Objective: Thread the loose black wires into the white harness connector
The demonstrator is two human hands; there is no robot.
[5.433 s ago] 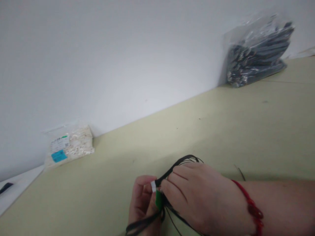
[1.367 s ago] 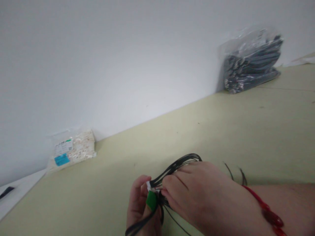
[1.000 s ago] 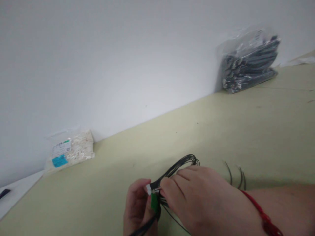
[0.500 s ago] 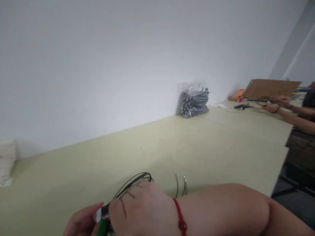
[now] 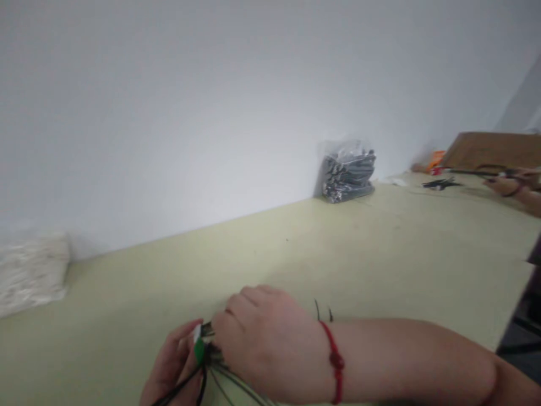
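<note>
At the bottom centre, my left hand point(image 5: 171, 363) pinches a small green-and-white connector point(image 5: 199, 351) between thumb and fingers. Black wires point(image 5: 236, 380) run out of it, downward and toward the right. My right hand point(image 5: 266, 341), with a red cord bracelet point(image 5: 337, 361) at the wrist, is closed right beside the connector. Its curled fingers are around the dark wires where they meet the connector, though the fingertips are hidden behind the hand. Two thin wire ends point(image 5: 323, 311) stick up beyond my right wrist.
A clear bag of dark grey strips point(image 5: 349, 176) leans against the wall. A bag of whitish pieces point(image 5: 34, 273) lies at the left. Farther right are dark cables point(image 5: 442, 184), an orange item point(image 5: 436, 160), brown cardboard point(image 5: 492, 149) and another person's hands point(image 5: 505, 185).
The view has turned left, so more of the whitish bag shows. Both hands appear farther right and higher, and the wires now hang below the connector rather than looping up behind my right hand.
</note>
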